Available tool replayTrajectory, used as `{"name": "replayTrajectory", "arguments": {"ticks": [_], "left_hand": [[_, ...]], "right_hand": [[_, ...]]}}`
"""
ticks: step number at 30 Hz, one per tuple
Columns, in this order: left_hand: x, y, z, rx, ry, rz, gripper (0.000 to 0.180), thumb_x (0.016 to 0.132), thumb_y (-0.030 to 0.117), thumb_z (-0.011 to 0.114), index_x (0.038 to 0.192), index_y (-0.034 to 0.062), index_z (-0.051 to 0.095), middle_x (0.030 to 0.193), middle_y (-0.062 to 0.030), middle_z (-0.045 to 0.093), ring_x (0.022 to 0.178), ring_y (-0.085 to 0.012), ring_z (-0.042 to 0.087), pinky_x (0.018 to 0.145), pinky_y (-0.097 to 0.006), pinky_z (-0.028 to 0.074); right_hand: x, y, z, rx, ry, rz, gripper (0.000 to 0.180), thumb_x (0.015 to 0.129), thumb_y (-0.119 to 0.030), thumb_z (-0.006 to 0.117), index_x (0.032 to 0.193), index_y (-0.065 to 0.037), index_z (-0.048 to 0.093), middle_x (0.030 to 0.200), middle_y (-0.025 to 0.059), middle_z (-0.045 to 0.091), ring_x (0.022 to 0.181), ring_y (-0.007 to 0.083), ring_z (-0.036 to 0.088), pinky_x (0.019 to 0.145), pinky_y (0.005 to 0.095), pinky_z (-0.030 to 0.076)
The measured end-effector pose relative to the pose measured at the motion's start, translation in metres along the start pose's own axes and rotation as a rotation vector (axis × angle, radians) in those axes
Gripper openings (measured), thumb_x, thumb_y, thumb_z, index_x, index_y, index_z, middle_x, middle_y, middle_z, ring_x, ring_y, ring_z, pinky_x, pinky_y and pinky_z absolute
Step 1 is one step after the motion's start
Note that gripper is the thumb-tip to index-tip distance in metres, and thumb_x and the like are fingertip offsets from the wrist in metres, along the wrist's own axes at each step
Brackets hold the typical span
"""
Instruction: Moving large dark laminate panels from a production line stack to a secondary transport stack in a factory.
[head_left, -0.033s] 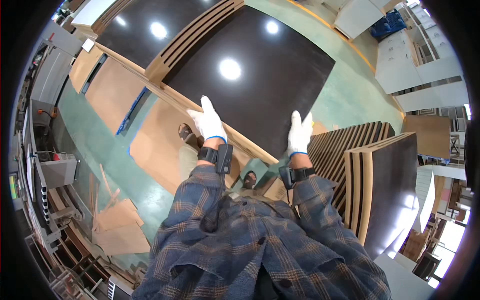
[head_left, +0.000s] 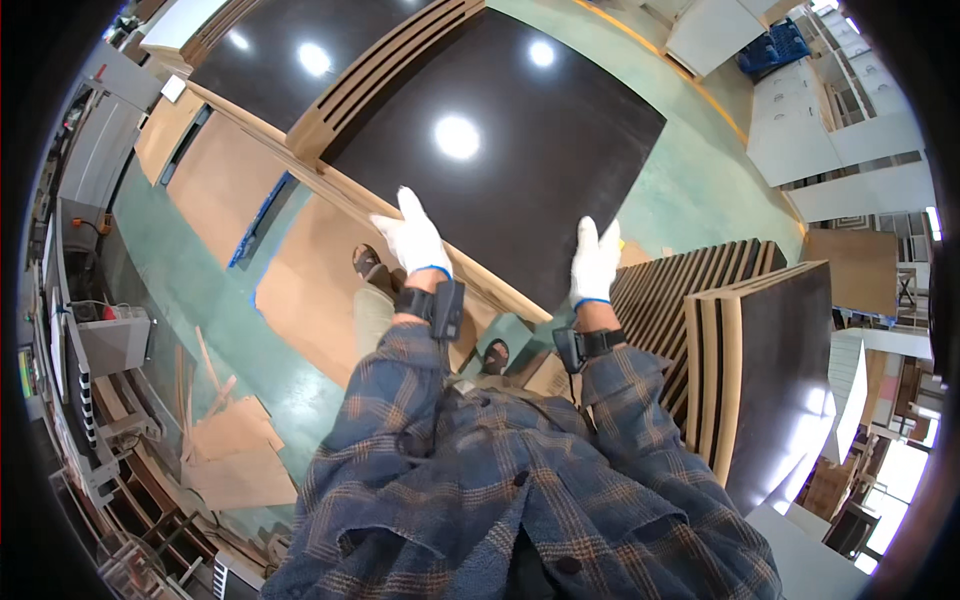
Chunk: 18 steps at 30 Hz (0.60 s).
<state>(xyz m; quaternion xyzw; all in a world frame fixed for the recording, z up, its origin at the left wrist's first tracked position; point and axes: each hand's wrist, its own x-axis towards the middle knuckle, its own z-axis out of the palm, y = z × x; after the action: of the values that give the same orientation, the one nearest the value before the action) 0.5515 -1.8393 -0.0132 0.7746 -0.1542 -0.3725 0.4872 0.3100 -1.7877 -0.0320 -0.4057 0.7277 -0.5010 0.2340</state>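
Note:
A large dark brown, glossy panel (head_left: pixel 530 170) with a pale wood edge lies flat in front of me, on top of other panels. My left hand (head_left: pixel 414 240), in a white glove, holds its near left edge, thumb on the top face and fingers over the side. At the near right corner my right hand (head_left: pixel 596 265), gloved too, grips the right edge with the thumb on top. The undersides of both grips are hidden.
Dark panels with pale edges (head_left: pixel 715 370) stand upright in a row to my right. A slotted stack of panel edges (head_left: pixel 385 70) rises beyond the left side. Brown boards (head_left: pixel 310 265) and cardboard scraps (head_left: pixel 240 455) lie on the green floor at left.
The whole view has shifted very slightly. Both hands stay at the same edges of the panel.

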Motion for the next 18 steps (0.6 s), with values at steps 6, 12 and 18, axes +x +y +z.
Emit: {"name": "replayTrajectory", "arguments": {"ticks": [6,12,18], "left_hand": [[0.011,0.001,-0.013,-0.113,-0.034,-0.024,0.094,0.109,0.057,0.050,0.169,-0.0056,0.013,0.173,-0.0308,0.027,0.157,-0.0423,0.037,0.129,-0.045,0.034],[-0.011,0.017,-0.002,-0.051,-0.045,-0.050,0.088,0.111,0.057,0.049,0.167,-0.0054,0.023,0.171,-0.0300,0.031,0.155,-0.0397,0.040,0.127,-0.047,0.034],[-0.005,0.016,-0.020,-0.197,-0.085,-0.052,0.088,0.109,0.060,0.052,0.165,-0.0024,0.029,0.166,-0.0298,0.038,0.143,-0.0406,0.051,0.122,-0.049,0.041]], "right_hand": [[-0.013,-0.009,0.008,0.032,-0.024,0.045,0.067,0.106,-0.027,0.064,0.159,0.007,0.040,0.149,0.0294,0.061,0.135,0.0433,0.060,0.115,0.0454,0.044],[-0.008,-0.003,-0.005,0.040,0.025,0.050,0.072,0.106,-0.033,0.064,0.159,0.010,0.038,0.150,0.0336,0.058,0.137,0.0465,0.057,0.117,0.0469,0.043],[-0.016,-0.008,0.013,-0.260,0.022,0.087,0.082,0.102,-0.041,0.067,0.159,0.010,0.037,0.152,0.0368,0.053,0.140,0.0506,0.054,0.119,0.0515,0.042]]}}
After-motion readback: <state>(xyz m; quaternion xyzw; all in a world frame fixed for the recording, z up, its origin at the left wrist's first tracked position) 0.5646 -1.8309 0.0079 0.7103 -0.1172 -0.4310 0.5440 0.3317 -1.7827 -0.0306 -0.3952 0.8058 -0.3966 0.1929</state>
